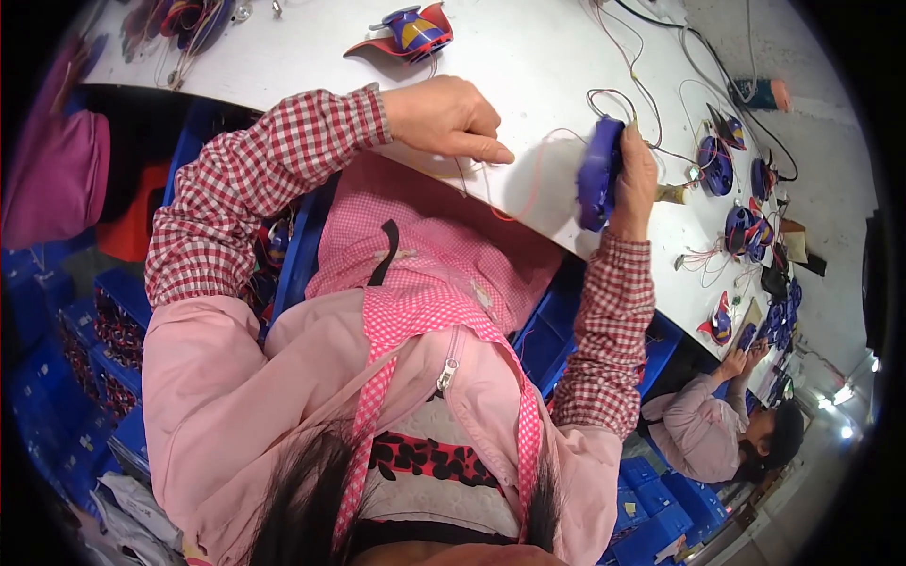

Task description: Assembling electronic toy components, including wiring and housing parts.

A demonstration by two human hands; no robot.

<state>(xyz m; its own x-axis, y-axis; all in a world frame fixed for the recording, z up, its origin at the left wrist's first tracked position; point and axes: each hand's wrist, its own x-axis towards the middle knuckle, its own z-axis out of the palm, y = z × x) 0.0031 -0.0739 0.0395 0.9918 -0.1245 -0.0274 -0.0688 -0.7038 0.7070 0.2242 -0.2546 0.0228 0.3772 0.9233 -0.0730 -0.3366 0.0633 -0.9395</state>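
Note:
My right hand [638, 174] grips a round blue-purple plastic part [598, 174], held on edge above the white table [528, 90]. Thin dark wires [615, 99] loop beside its top. My left hand [447, 115] is over the table's near edge, fingers curled in and thumb pressed along them. Thin red and pink wires [502, 215] hang and curve just below that hand; whether its fingers hold one is hidden. Beyond my left hand lies a blue, yellow and red plastic toy piece [412, 34] with red wing-like parts.
Several similar wired toy pieces [742, 229] lie along the table to the right, and more [193, 24] at the far left. A co-worker [703, 424] sits at the right, hands on the table. Blue bins [118, 292] stand below on the left.

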